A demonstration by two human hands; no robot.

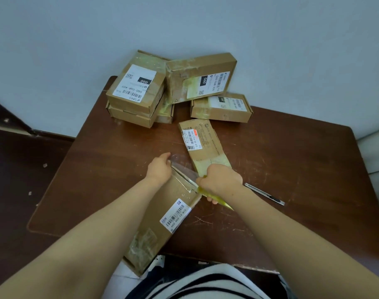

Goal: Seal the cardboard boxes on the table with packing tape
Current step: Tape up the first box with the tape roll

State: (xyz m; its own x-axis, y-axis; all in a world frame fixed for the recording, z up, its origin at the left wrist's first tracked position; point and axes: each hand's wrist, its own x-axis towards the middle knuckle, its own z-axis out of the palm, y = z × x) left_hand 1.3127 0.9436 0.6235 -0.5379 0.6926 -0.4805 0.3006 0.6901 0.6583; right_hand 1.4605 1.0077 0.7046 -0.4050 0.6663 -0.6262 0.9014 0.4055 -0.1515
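Note:
A long cardboard box [162, 223] with a white barcode label lies slanted across the table's near edge, its near end hanging over. My left hand [159, 168] pinches the free end of a clear strip of tape [184, 169] at the box's far end. My right hand [219, 181] grips a yellowish tape roll [218, 200] beside the box's right edge, and the strip stretches between the two hands. A second long box [203, 145] lies just beyond my right hand.
A utility knife [265, 193] lies on the brown table [292, 169] right of my right hand. Several labelled boxes [139, 91] are stacked at the far edge against the wall. A dark floor drops off to the left.

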